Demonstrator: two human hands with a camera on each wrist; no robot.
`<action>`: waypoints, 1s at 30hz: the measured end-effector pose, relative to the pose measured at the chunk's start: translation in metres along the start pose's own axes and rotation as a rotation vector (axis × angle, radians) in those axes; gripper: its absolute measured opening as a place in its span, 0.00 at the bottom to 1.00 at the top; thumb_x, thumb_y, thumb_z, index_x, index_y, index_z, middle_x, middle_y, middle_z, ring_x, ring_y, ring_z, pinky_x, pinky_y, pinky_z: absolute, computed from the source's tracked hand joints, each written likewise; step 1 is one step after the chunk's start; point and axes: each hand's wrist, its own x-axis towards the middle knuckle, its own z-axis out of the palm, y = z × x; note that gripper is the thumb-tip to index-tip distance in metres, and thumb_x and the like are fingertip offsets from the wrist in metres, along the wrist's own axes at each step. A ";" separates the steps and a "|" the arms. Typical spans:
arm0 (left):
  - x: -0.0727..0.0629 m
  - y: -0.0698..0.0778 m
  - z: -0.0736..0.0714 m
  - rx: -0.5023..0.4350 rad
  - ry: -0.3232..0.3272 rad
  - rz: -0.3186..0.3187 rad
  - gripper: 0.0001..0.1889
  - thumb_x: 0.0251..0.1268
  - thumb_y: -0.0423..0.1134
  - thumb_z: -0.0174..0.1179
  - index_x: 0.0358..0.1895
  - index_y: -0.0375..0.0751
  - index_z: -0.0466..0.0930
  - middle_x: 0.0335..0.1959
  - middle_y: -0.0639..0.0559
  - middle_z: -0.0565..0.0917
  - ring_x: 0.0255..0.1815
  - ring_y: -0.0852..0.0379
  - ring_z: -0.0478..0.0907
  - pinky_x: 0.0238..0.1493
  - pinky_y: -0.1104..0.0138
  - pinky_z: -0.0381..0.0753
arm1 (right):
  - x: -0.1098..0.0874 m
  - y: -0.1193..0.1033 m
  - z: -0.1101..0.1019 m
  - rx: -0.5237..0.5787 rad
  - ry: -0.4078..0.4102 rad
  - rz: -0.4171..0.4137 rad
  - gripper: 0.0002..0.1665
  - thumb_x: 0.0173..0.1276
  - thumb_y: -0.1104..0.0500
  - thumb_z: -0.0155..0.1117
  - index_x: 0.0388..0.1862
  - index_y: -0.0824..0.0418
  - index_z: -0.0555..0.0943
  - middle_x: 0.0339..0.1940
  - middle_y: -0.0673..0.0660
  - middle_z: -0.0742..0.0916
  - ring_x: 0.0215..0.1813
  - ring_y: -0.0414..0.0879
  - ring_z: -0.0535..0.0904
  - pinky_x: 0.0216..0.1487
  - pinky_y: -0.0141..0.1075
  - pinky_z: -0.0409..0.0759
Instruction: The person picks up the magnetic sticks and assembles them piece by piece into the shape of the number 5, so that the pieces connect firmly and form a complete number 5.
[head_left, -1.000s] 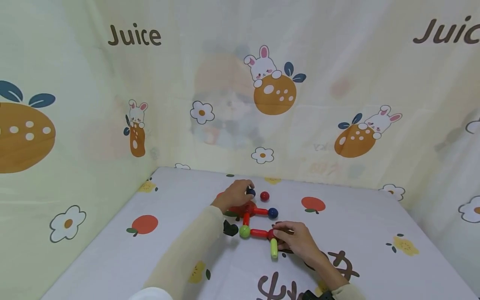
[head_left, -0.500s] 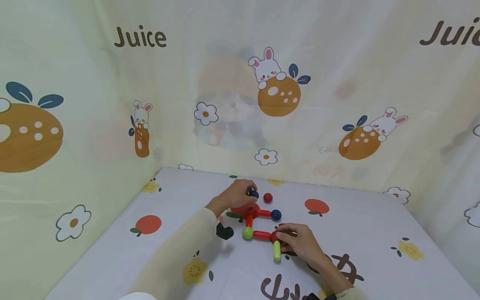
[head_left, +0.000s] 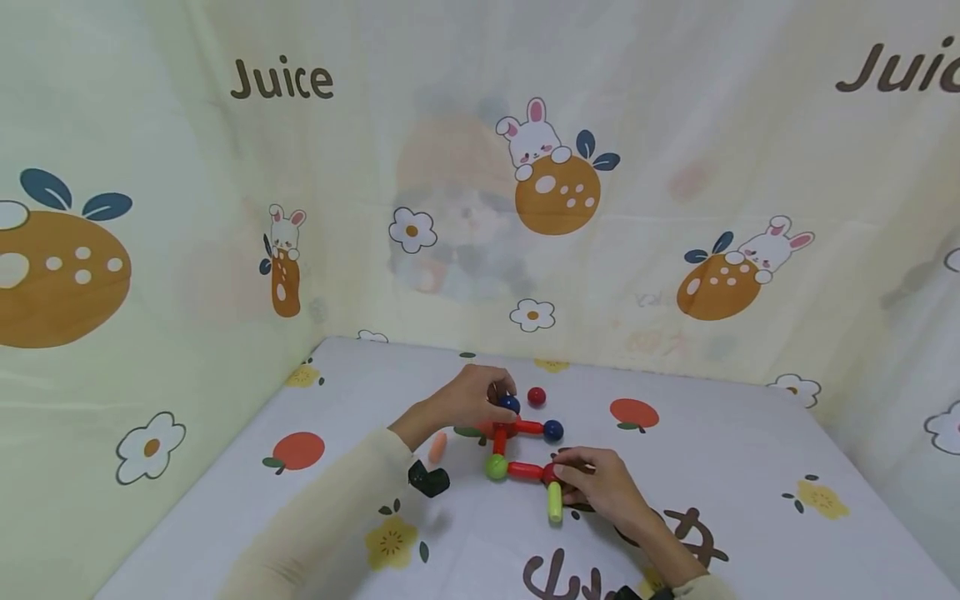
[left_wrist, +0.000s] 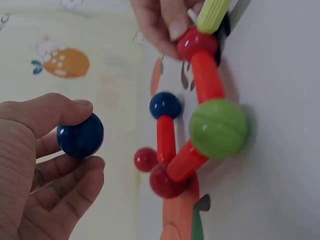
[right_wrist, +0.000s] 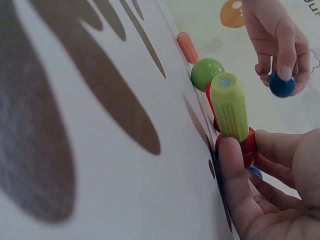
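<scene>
My left hand [head_left: 474, 395] pinches a blue ball [left_wrist: 80, 136] between thumb and fingers, held up off the table. Below it lies a joined chain of red rods [head_left: 525, 471] and balls: a green ball [left_wrist: 218, 128] at one corner, a red ball [left_wrist: 169, 180] at another, and a second blue ball [head_left: 553, 430] on one end. My right hand [head_left: 600, 485] grips the red ball [left_wrist: 197, 44] at the chain's near end. From that ball a yellow-green rod [right_wrist: 229, 107] sticks out, its free end showing a metal disc.
A loose red ball [head_left: 536, 397] sits behind the chain. An orange rod [head_left: 438, 447] lies on the table by the left forearm. Printed cloth covers the table [head_left: 225, 517], and a printed curtain [head_left: 450, 275] rises behind it.
My left hand has lifted the blue ball slightly and brought it nearer, over the chain's far corner. The orange rod now shows fully beside the forearm. My right hand keeps its grip.
</scene>
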 end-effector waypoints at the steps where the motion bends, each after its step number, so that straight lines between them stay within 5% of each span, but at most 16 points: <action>1: -0.004 0.002 0.001 -0.014 -0.006 0.006 0.14 0.60 0.42 0.74 0.47 0.48 0.82 0.35 0.58 0.83 0.37 0.59 0.80 0.40 0.72 0.83 | 0.000 0.000 0.000 0.000 0.000 0.000 0.11 0.71 0.65 0.66 0.51 0.63 0.87 0.38 0.57 0.87 0.30 0.48 0.84 0.34 0.38 0.87; 9: -0.030 0.008 0.021 -0.078 -0.066 0.033 0.15 0.58 0.43 0.76 0.46 0.51 0.82 0.35 0.62 0.83 0.36 0.63 0.79 0.40 0.72 0.82 | 0.000 0.002 0.000 -0.002 -0.011 -0.010 0.12 0.71 0.64 0.66 0.51 0.63 0.86 0.37 0.57 0.87 0.29 0.49 0.85 0.34 0.38 0.87; 18: -0.044 0.010 0.042 -0.151 -0.066 0.150 0.15 0.53 0.40 0.79 0.42 0.49 0.84 0.34 0.63 0.83 0.33 0.66 0.79 0.39 0.72 0.83 | 0.000 0.003 -0.003 0.010 -0.031 -0.017 0.13 0.72 0.63 0.65 0.53 0.65 0.86 0.37 0.57 0.87 0.30 0.49 0.85 0.34 0.39 0.87; 30: -0.056 0.028 0.070 -0.142 -0.228 0.228 0.15 0.55 0.37 0.77 0.45 0.45 0.86 0.34 0.65 0.82 0.33 0.69 0.78 0.38 0.75 0.82 | -0.002 0.000 -0.004 0.003 -0.051 -0.038 0.15 0.74 0.63 0.63 0.56 0.67 0.83 0.41 0.59 0.87 0.30 0.50 0.86 0.34 0.39 0.88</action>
